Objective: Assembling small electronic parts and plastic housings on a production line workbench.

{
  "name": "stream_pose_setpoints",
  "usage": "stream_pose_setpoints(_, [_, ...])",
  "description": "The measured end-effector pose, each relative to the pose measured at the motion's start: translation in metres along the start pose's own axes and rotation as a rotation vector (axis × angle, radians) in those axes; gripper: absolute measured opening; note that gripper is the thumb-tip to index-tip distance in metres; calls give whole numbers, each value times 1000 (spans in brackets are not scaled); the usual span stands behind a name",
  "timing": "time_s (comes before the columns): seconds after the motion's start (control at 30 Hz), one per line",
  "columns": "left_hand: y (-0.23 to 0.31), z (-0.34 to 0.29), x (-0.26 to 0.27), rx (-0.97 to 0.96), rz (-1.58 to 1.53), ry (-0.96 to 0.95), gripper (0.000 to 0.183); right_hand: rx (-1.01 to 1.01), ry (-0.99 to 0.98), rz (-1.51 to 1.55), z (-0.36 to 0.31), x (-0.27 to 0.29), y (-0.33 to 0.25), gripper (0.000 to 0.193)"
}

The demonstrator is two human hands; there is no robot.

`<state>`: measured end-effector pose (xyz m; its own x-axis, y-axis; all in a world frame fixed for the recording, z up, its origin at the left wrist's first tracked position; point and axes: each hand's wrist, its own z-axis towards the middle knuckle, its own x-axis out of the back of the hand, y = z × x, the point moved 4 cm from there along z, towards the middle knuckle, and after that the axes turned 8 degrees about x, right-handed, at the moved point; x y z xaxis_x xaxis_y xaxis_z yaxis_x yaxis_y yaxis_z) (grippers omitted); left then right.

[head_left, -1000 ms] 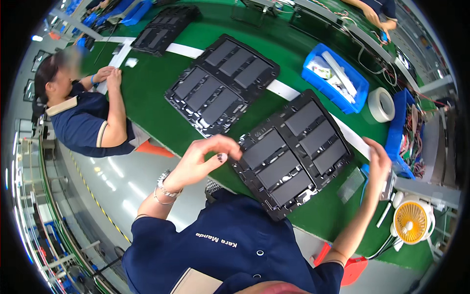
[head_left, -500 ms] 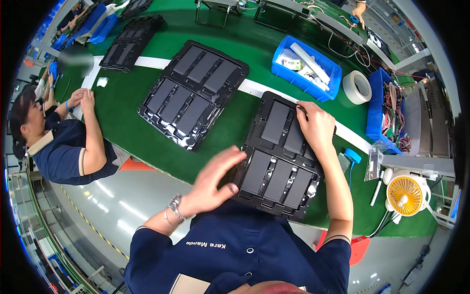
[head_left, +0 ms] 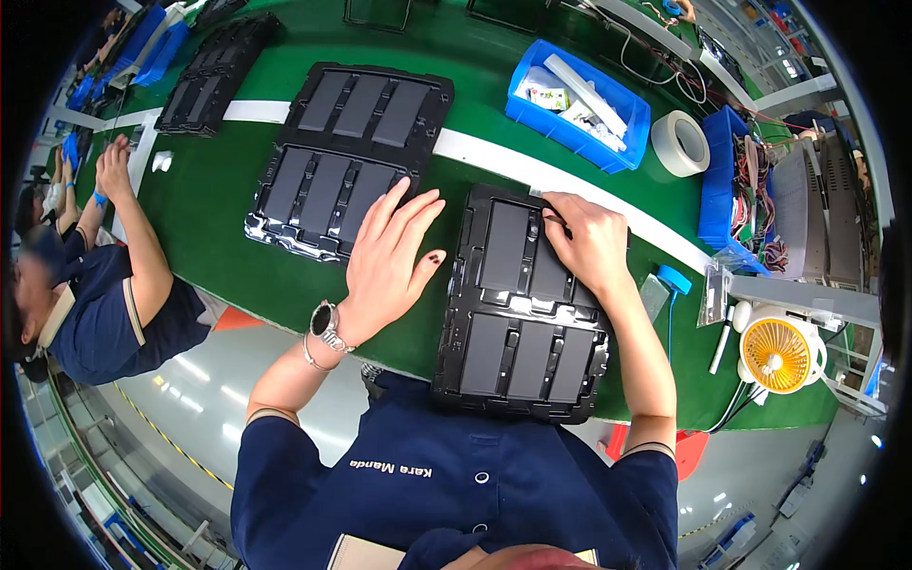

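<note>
A black plastic tray (head_left: 458, 332) lies in front of me at the table's near edge, with dark grey rectangular pads in two rows. My right hand (head_left: 591, 242) is at its far right part, fingers curled and thumb bent in, gripping the tray there. Left of that tray, my left hand (head_left: 388, 256) hovers with fingers spread and nothing in it. Its fingertips overlap the near right corner of a second, similar black tray (head_left: 375, 160). Dark marks show on the left thumb.
Behind stand a blue bin (head_left: 579, 114) of small packets, a tape roll (head_left: 680, 144) and a blue bin of wires (head_left: 722, 190). A yellow-and-white fan (head_left: 774, 356) is at right. A third black tray (head_left: 204, 90) lies far left, near a co-worker (head_left: 114, 294).
My left hand has left the near tray's left edge and moved up and away, fingers spreading. The near tray has turned slightly and shifted left. My right hand stays on it.
</note>
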<state>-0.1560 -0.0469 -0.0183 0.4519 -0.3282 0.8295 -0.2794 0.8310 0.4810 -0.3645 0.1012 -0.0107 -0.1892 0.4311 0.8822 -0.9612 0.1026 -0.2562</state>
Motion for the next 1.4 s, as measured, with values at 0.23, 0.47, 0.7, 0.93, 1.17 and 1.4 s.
stream_pose_setpoints(0.23, [26,18,2,237,-809,-348,32,-245,6,280,-11,40,-38,19])
stream_pose_setpoints(0.47, [49,43,-18,292,-1186,-696,31,-336,-28,589,-25,52,-72,7])
stream_pose_setpoints(0.7, [54,39,-22,312,-1188,-700,35,-357,39,678,-31,39,-80,7])
stream_pose_setpoints(0.93, [58,38,-21,173,-1006,-568,39,-391,31,732,-37,32,-77,8])
stream_pose_setpoints(1.17, [61,42,-14,27,-822,-435,42,-391,6,738,-39,29,-76,8])
stream_pose_setpoints(1.4, [61,40,-15,16,-813,-465,46,-351,-53,689,-35,33,-76,11])
